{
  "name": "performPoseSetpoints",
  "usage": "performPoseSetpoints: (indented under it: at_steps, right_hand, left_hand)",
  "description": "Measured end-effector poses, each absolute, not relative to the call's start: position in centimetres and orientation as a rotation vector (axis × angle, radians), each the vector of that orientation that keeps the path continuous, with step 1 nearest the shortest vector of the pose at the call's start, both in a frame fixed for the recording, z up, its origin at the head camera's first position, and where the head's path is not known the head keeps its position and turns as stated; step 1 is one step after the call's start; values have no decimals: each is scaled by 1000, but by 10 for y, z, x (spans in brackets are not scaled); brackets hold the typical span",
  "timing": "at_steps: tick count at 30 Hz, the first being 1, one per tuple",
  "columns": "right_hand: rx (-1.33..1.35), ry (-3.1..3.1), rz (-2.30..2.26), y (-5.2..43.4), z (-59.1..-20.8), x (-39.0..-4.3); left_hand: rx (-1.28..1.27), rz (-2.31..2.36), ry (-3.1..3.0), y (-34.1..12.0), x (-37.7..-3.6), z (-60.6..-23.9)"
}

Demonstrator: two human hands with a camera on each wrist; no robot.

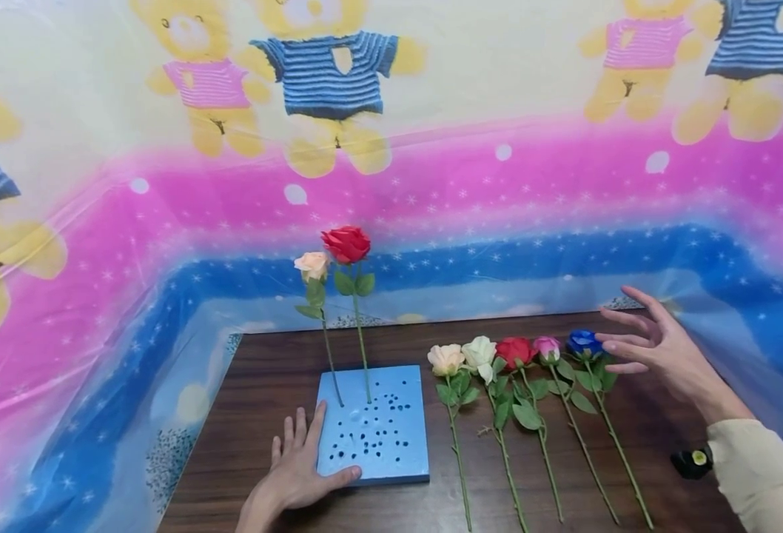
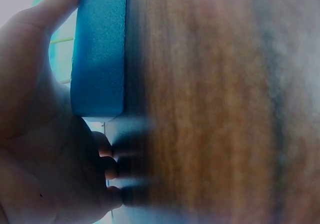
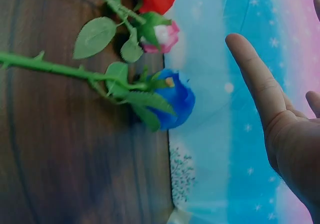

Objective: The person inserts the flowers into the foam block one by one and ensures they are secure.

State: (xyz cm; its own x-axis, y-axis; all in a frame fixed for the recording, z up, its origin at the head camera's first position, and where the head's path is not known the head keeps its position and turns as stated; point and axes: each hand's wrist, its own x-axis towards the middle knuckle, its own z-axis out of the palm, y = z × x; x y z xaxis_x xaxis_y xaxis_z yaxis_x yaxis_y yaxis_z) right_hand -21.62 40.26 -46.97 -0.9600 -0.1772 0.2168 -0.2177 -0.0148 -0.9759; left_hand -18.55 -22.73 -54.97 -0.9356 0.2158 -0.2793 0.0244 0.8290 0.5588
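Touches a blue, hole-dotted block (image 1: 415, 460) at its near left corner with the left hand (image 1: 298, 468), with straight forefinger along the left side, thumb at the near edge and the rest fanned wide, not clasped round it. Holds the right hand (image 1: 666, 349) raised at the far right of a wood-grained table (image 1: 258, 392), with fingers spread wide and gripping nothing, near a blue rose (image 1: 584, 342) but apart from it in the right wrist view. Continues leftward along the table with a pink rose (image 1: 547, 346), a lying red rose (image 1: 515, 352), a white rose (image 1: 480, 355) and a lying peach rose (image 1: 446, 360), all between right hand and block. Shows, standing in the block beyond the left fingertips, a tall red rose (image 1: 346, 244) and a shorter peach rose (image 1: 312, 265).
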Motion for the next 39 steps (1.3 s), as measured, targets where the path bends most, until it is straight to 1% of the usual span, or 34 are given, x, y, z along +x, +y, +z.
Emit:
performPoseSetpoints:
  at_steps: [10, 24, 30, 39]
  right_hand:
    - [445, -2187, 2186, 417, -494, -205]
    - [248, -2348, 2101, 427, -530, -180]
    - [265, -2349, 2174, 425, -551, -172]
    - [79, -2548, 2100, 417, -563, -164]
  left_hand:
    - [179, 807, 2688, -228, -187, -551]
    - [185, 776, 2704, -226, -188, -548]
    - [186, 760, 2706, -226, -187, -548]
    - [187, 761, 2700, -226, -186, -548]
